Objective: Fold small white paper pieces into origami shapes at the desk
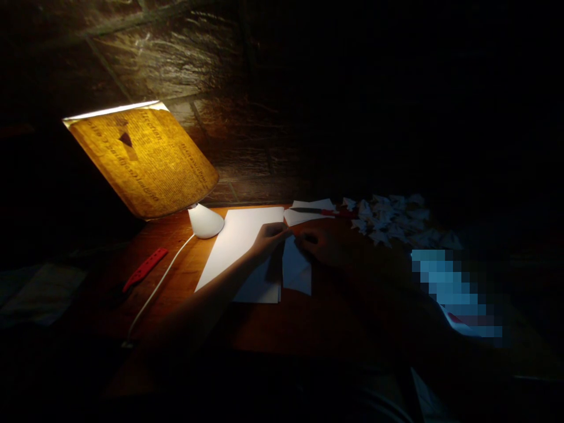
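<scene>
A wooden table (176, 236) stands against a wall of stone-like tiles (171, 64), in a room sunk mostly in darkness. One lit lamp (145, 161) has a white base (205, 222) and one white cord (163, 283). Its amber shade carries newspaper-style print, headlines among finer lines, too slanted and small to read surely. Near the cord lies one red-handled cutter (145, 268). Two hands meet over one small white paper (296, 269), which is just beside a stack of larger white sheets (233, 241), at least two by its doubled edge. The left hand (271, 237) has its fingers together at the paper's top; the right hand (324, 245) curls there too. In this dimness I cannot tell whether either grip is clamped on it. Beyond, one pair of red-handled scissors (328, 212) rests over white paper (304, 218). Rightward sit over a dozen folded paper pieces (392, 218), overlapping beyond exact count, and one pixelated bluish glowing patch (449, 288).
</scene>
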Available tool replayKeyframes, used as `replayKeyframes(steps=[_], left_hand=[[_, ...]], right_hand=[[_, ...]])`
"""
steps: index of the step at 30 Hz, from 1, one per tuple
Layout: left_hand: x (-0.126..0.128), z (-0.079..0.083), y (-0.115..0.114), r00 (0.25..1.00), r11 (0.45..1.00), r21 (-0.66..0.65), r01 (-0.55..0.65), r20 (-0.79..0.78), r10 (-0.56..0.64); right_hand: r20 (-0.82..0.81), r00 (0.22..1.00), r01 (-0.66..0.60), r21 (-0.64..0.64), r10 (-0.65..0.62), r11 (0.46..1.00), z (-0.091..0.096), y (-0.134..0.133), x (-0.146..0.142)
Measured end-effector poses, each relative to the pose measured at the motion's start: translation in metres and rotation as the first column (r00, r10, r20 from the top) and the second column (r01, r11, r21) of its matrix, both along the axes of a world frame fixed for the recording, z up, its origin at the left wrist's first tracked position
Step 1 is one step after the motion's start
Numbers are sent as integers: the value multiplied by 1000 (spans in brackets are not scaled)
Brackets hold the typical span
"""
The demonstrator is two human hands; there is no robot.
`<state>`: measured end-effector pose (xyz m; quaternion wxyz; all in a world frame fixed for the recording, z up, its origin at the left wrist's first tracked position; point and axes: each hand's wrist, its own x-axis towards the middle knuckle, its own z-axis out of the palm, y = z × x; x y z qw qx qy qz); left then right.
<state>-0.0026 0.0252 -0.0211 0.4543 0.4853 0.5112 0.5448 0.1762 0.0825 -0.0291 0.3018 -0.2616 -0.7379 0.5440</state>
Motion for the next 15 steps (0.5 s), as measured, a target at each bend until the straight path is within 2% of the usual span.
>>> replayKeyframes(steps=[7,11,15], left_hand=[[-2,-2,3,1000,1000,6,13,-13,-13],[-2,-2,2,998,998,11,-54,15,54],[0,-1,1,993,994,35,-108,40,107]], right_hand=[[51,999,-13,0,13,1000,4,-2,1],[74,997,-34,5,33,999,3,-3,1],[46,997,-64,-45,66,997,1,-1,1]])
